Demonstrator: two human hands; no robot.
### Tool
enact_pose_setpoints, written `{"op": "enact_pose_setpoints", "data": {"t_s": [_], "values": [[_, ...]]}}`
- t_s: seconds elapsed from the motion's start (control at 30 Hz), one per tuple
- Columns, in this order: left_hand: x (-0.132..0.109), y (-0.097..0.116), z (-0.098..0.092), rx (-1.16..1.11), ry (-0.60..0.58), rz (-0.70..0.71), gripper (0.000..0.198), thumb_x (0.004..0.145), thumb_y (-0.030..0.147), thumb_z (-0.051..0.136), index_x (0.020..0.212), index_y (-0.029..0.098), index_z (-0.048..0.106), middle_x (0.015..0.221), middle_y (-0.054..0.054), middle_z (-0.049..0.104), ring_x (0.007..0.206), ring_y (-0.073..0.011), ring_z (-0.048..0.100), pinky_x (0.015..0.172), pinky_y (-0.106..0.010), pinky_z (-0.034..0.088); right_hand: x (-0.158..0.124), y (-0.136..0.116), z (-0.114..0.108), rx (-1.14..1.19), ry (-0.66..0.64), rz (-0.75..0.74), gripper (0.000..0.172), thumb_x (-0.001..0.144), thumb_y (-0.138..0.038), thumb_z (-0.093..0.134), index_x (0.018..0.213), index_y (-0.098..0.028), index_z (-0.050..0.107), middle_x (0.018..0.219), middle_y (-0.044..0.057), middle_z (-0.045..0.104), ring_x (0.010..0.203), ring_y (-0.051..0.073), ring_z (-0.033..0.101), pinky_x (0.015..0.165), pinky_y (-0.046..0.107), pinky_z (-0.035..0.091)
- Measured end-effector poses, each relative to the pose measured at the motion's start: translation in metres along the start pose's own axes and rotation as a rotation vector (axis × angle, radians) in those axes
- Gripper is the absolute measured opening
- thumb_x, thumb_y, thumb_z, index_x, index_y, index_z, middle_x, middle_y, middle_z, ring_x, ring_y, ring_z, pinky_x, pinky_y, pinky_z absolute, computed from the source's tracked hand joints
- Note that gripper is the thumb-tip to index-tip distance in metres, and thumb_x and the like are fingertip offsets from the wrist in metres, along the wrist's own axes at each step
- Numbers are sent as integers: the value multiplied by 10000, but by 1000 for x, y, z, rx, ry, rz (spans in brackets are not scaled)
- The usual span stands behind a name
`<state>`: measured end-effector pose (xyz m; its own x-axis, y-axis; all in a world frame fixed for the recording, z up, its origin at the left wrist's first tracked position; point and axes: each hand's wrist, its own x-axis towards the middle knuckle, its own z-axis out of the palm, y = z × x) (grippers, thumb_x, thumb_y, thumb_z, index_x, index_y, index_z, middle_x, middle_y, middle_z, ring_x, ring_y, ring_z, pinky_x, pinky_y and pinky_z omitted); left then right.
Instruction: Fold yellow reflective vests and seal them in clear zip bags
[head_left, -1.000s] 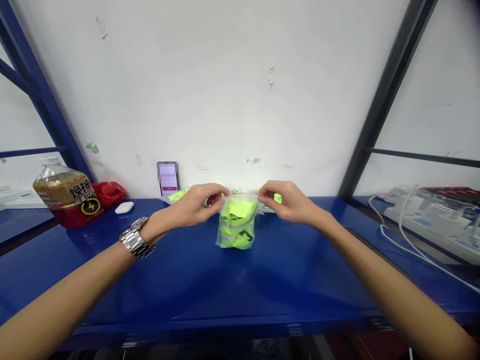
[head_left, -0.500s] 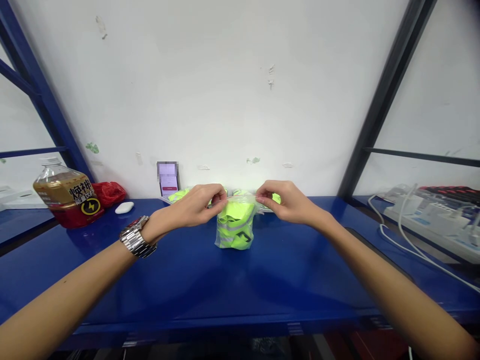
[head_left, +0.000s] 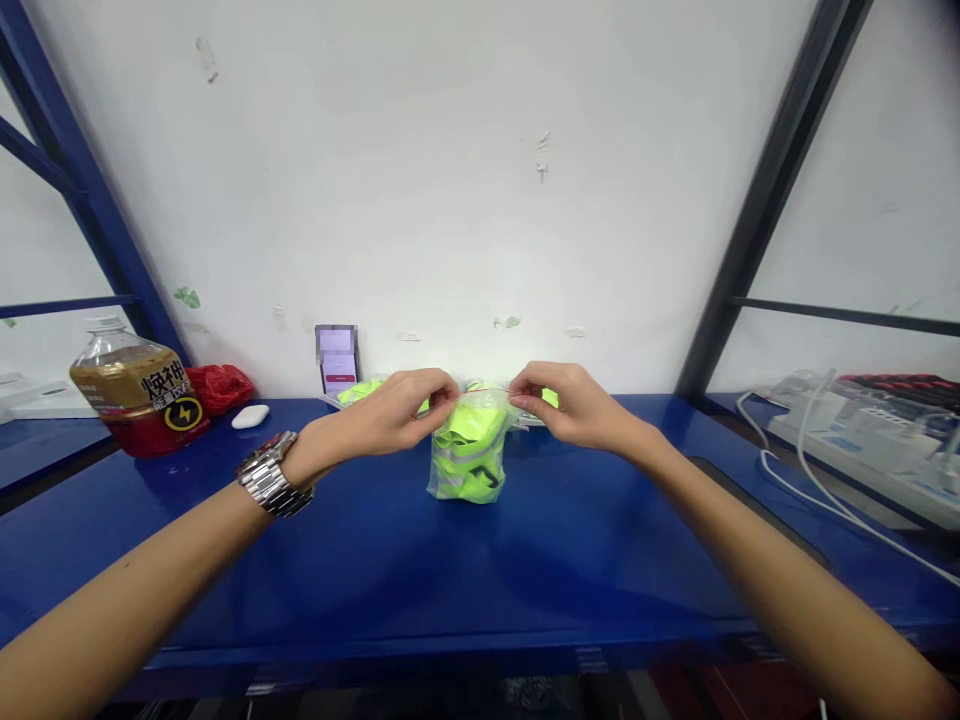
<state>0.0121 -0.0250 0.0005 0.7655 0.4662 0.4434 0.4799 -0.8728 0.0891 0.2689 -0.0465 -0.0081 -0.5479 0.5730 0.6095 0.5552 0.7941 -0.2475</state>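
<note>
A clear plastic bag (head_left: pixel 469 462) hangs upright between my hands, with a folded neon-yellow reflective vest (head_left: pixel 471 430) inside it. My left hand (head_left: pixel 409 408) pinches the left end of the bag's top edge, thumb against fingers. At the opposite end of that edge my right hand (head_left: pixel 564 402) pinches the plastic the same way. Behind the hands, more neon-yellow bundles (head_left: pixel 358 391) lie near the wall, partly covered by my fingers and the bag.
On the left stand a large drink bottle (head_left: pixel 139 390), a red plastic bag (head_left: pixel 219 388) and a white earbud case (head_left: pixel 250 416). A phone (head_left: pixel 337 358) leans against the wall. Power strips (head_left: pixel 870 440), white cables (head_left: pixel 806 480) and a dark flat object (head_left: pixel 754 505) lie right on the blue table (head_left: pixel 450 590).
Both hands keep their pinch on the bag's top edge. They have come very slightly closer together, and the bag's lower end has shifted a little to the left.
</note>
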Motion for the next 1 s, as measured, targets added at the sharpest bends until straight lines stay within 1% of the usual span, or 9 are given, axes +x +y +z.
{"op": "enact_pose_setpoints", "data": {"t_s": [0.1,0.17,0.27,0.33,0.4,0.53,0.7,0.8,1.0], "values": [[0,0,-1,38,-25,-2,125,941,240,400,927,175,505,796,-15,572,654,-114,486,608,-250,367,0,3,1,-29,9,-16,92,858,-145,509,828,-169,592,756,45,616,657,151,532,599,273,400],[0,0,-2,80,-39,22,118,945,219,379,918,172,484,787,-22,552,646,-121,463,609,-262,362,1,7,3,-85,16,-55,113,846,-107,489,808,-169,576,748,43,601,647,146,513,590,268,385],[1,-2,-4,153,-66,69,114,938,163,344,912,172,455,820,-44,530,679,-140,449,625,-279,361,2,12,4,-190,26,-126,154,818,-52,456,771,-163,550,748,47,577,632,138,479,580,266,361],[2,-1,-5,181,-83,78,115,932,138,334,917,171,443,856,-57,522,714,-150,452,643,-286,365,1,14,3,-221,19,-139,163,812,-40,446,765,-159,547,751,49,571,627,134,465,578,266,355],[2,1,-5,181,-99,67,117,942,148,326,926,171,440,869,-59,519,727,-151,455,659,-288,370,0,15,2,-199,9,-130,152,822,-54,455,778,-157,559,743,44,574,629,133,470,585,266,362],[3,7,-5,167,-111,52,148,971,221,320,934,169,453,841,-48,520,698,-143,456,666,-294,373,-3,13,0,-102,11,-110,109,858,-120,487,813,-159,579,733,35,581,635,133,502,592,262,389],[5,9,-5,171,-114,42,187,990,279,314,896,175,438,791,-32,508,653,-134,438,620,-284,348,-4,9,0,-76,9,-119,107,879,-150,489,816,-164,575,725,31,573,616,129,493,581,260,386],[4,8,-5,210,-111,43,176,989,244,304,859,177,402,781,-31,491,624,-128,405,579,-276,319,-3,8,1,-73,11,-123,102,866,-134,494,810,-161,574,718,31,568,608,128,483,572,259,379],[1,8,-5,363,-127,135,160,973,152,272,862,168,386,804,-46,467,624,-132,372,586,-284,312,-4,6,1,-64,7,-157,110,840,-98,489,786,-161,562,708,20,553,597,116,459,568,251,363]]}}
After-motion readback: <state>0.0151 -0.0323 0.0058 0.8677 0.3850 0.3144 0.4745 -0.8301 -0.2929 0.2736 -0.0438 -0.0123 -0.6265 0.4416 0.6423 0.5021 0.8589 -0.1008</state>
